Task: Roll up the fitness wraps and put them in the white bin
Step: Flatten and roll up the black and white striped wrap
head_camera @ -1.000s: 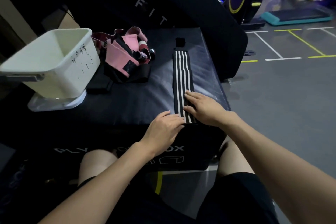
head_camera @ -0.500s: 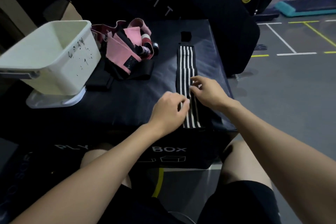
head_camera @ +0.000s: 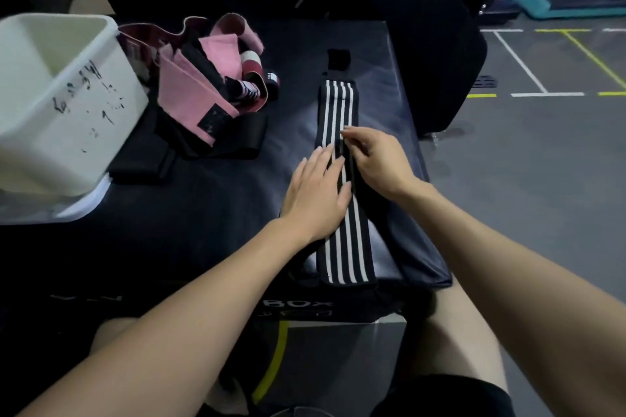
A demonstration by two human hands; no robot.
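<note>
Black-and-white striped elastic wrap (head_camera: 342,186) lies flat along the black padded box (head_camera: 203,213); left hand (head_camera: 316,195) presses it with straight fingers, right hand (head_camera: 376,159) pinches a stripe. Uneven rolling could skew it, spoiling the fit in the white plastic bin (head_camera: 67,101)

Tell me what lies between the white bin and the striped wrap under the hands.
In the head view, a heap of pink and black wraps lies between the white bin and the striped wrap, on the black box top.

left hand (head_camera: 316,195): flat, fingers straight | right hand (head_camera: 379,159): fingers curled, pinching
</note>
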